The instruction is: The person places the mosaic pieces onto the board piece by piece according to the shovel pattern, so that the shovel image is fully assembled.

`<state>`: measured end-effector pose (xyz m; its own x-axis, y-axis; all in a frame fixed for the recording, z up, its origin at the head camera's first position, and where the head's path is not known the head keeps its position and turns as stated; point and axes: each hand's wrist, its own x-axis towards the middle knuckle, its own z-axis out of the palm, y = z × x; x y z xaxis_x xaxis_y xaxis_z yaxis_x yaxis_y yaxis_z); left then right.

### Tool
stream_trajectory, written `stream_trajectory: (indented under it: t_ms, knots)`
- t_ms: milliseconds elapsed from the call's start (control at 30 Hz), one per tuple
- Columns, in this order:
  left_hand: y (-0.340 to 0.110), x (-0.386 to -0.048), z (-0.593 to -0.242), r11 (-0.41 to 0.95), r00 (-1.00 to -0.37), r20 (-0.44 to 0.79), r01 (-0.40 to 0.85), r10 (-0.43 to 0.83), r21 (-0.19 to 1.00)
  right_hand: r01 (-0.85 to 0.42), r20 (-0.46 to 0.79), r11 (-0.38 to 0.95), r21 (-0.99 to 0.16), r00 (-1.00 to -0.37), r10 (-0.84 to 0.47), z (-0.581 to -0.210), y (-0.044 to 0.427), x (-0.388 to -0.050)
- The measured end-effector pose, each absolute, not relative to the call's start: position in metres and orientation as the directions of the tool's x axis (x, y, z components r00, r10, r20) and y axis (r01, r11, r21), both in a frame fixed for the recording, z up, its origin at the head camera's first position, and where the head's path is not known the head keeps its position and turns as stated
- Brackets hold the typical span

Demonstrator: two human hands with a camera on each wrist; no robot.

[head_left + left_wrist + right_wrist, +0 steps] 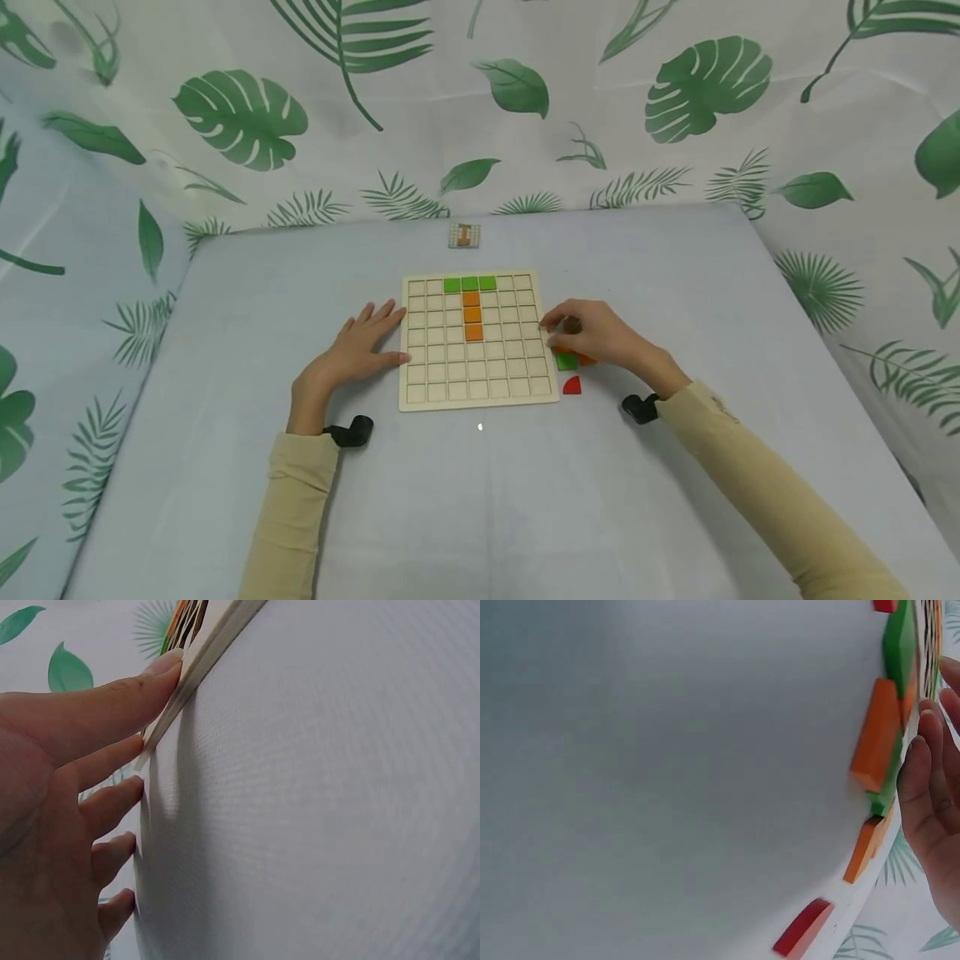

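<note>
A pale wooden grid board [438, 372] lies on the table. Three green tiles [469, 284] form a row in its top cells, and three orange tiles [472, 314] run down from the middle one. My left hand [362, 346] has its fingers spread, the index fingertip and thumb touching the board's left edge; the left wrist view shows the thumb [112, 709] against that edge. My right hand [592, 332] hovers at the board's right edge over loose tiles, thumb and fingers bent but apart. No piece shows between them. It partly hides a green tile [567, 362] and orange tiles [877, 739].
A red quarter-round piece [572, 385] lies beside the board's lower right corner. Behind the board is a small pattern card [464, 235]. Another red piece [804, 928] shows low in the right wrist view. A leaf-print cloth [465, 100] hangs behind the table.
</note>
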<state>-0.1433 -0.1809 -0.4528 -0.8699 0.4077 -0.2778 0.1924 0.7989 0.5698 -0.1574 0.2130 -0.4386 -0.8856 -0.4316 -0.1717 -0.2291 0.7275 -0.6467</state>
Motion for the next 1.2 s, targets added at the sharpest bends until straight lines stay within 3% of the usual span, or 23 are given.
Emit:
stream_trajectory:
  t_ms: [1200]
  knots:
    - [-0.182, -0.143, -0.455, 0.796, -0.875, -0.274, 0.184, 0.400, 0.576, -0.212, -0.198, 0.746, -0.631, -0.886, -0.419, -0.445, 0.231, -0.152]
